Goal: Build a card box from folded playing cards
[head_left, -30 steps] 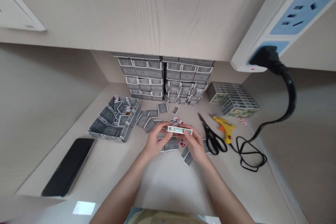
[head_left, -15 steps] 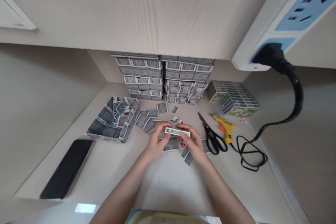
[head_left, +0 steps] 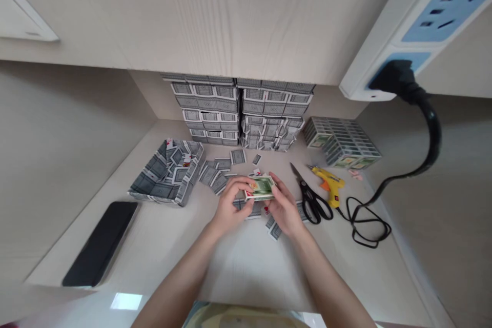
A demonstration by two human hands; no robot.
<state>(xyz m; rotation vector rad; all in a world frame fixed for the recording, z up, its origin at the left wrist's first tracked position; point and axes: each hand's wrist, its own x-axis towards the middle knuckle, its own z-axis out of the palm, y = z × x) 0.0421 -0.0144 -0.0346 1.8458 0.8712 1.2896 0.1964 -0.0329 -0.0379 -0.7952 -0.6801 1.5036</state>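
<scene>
Between my two hands is a small green and white playing card box (head_left: pixel 263 187), held above the table with its broad green face showing. My left hand (head_left: pixel 232 202) grips its left end, fingers over the top and thumb at the lower edge. Closed on the right end is my right hand (head_left: pixel 283 206). Beneath and around the hands lie loose grey-backed playing cards (head_left: pixel 251 209), a few face up with red marks. To the right of my right hand rest black-handled scissors (head_left: pixel 313 202), blades pointing away.
A yellow glue gun (head_left: pixel 329 184) with a looped black cord lies right of the scissors. A card-built tray (head_left: pixel 183 193) holds cards at left, a black phone-like slab (head_left: pixel 100 243) nearer. Stacked card-built boxes (head_left: pixel 211 107) and wrapped packs (head_left: pixel 348 143) stand behind. A power strip (head_left: pixel 369 61) hangs upper right.
The box has turned from showing its narrow printed side to showing its broad green face. Both hands still hold it, with the left fingers now over its top.
</scene>
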